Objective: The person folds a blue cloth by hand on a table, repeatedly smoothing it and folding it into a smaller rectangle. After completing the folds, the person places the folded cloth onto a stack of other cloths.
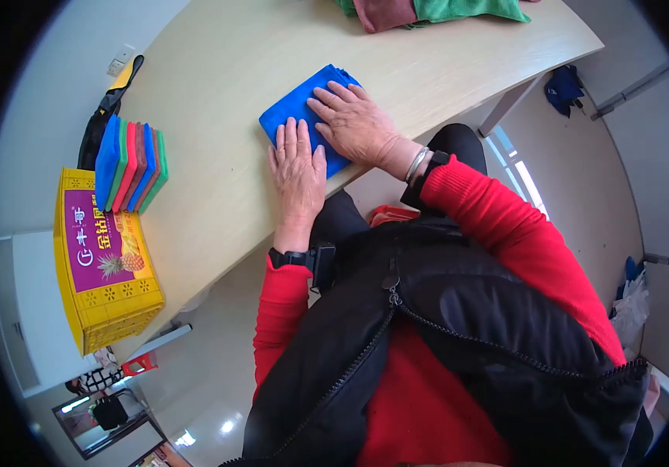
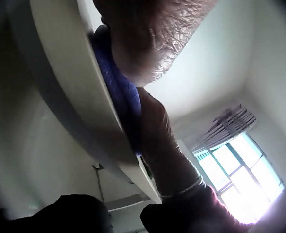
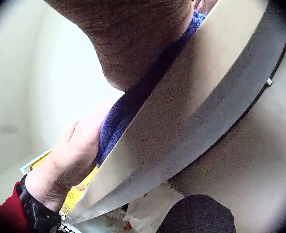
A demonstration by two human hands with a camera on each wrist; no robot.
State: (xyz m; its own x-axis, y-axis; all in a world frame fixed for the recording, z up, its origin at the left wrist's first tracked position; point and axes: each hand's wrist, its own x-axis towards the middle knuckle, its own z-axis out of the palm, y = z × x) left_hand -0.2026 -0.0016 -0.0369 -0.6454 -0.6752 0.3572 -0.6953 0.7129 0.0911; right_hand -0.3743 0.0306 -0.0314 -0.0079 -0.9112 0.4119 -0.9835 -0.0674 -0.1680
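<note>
A folded blue towel (image 1: pixel 297 107) lies flat at the near edge of the table in the head view. Across its left part rests my left hand (image 1: pixel 299 173), fingers straight and pointing away from me. My right hand (image 1: pixel 355 124) presses on the right side of the same towel, its fingers spread and extended. In the left wrist view the blue towel (image 2: pixel 117 90) shows as a thick layer along the table edge beneath the hands. The right wrist view shows the towel (image 3: pixel 114 127) from the other side, with the left hand (image 3: pixel 72 150) beyond it.
Several folded towels (image 1: pixel 129 165) in blue, green, red and brown stand in a row at the left, by a yellow carton (image 1: pixel 109 272) with a pineapple picture. Green and brown cloths (image 1: pixel 459 9) lie at the far edge of the wooden table (image 1: pixel 210 156).
</note>
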